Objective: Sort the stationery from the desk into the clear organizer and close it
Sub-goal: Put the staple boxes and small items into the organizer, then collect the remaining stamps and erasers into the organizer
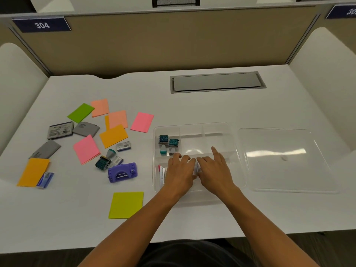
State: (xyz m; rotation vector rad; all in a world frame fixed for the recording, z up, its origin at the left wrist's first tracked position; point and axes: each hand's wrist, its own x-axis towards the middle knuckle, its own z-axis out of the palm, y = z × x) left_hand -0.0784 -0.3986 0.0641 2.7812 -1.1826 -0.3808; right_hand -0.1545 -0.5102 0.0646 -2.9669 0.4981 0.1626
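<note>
Your two hands are down inside the clear organizer (234, 143), in its near section. Your left hand (180, 170) lies palm down with the fingers curled over the low divider, knuckles close together. Your right hand (212, 170) sits just beside it, touching at the thumbs, with the index finger stretched straight toward the far side of the organizer and the other fingers folded. Between the two hands a small whitish object (197, 168) shows; you seem to hold it from both sides, but I cannot tell which fingers pinch it.

Inside the organizer, in the far-left compartment, lie two teal stamps (169, 140) and a teal-capped piece (163, 150) just nearer. At the organizer's near-left edge, touching your left hand, is a white and red stapler (161, 174).

The clear lid (285, 160) lies flat just right of the organizer, off it.

Left of the organizer, still on the desk (192, 105): a purple hole punch (122, 172), a teal stamp (102, 161), small staple boxes (123, 146), sticky-note pads in pink (142, 122), orange (113, 135), green (80, 112) and yellow-green (126, 205), and grey card cases (86, 128) further left.
</note>
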